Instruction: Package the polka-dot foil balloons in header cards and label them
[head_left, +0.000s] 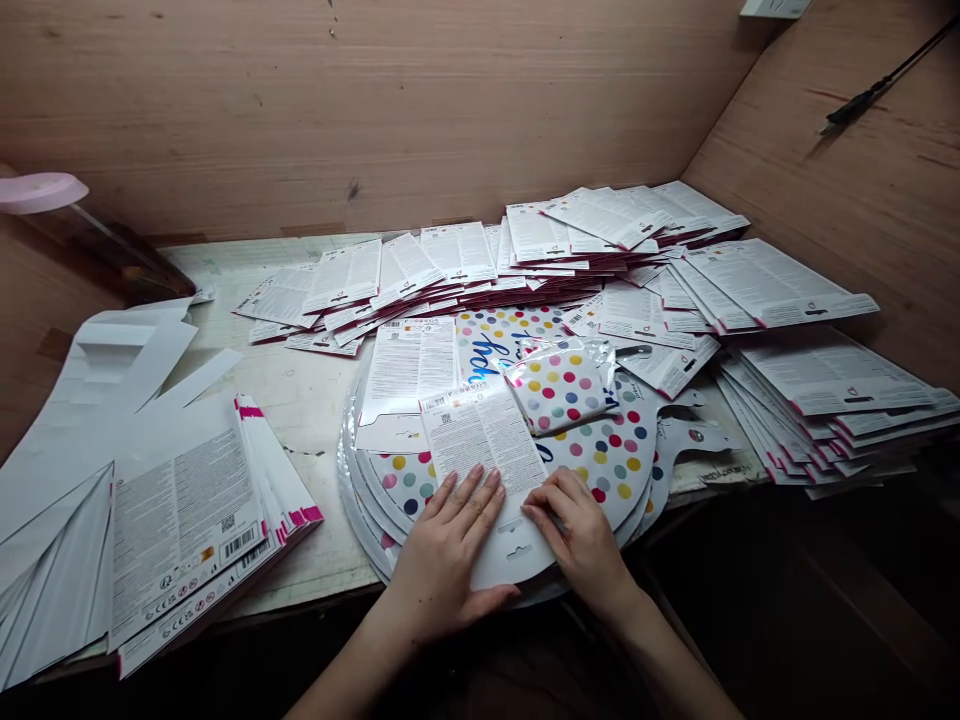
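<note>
A white printed card (487,440) with hang slots lies in front of me on a stack of flat, round foil balloons (626,460) with coloured dots. My left hand (450,560) rests flat on the card, fingers stretched out. The thumb and fingers of my right hand (581,540) are pinched together at the card's right edge, near the slots. Just beyond the card is a folded dotted foil balloon (562,385), partly under clear plastic. Another printed card (409,365) lies behind to the left, overlapped by the front one.
Filled-looking printed packets (457,255) are heaped along the back. More packets (840,370) are piled at the right edge. On the left stand a stack of printed cards (180,510) and loose white sheets (52,480). A pink-lidded container (45,195) stands at far left.
</note>
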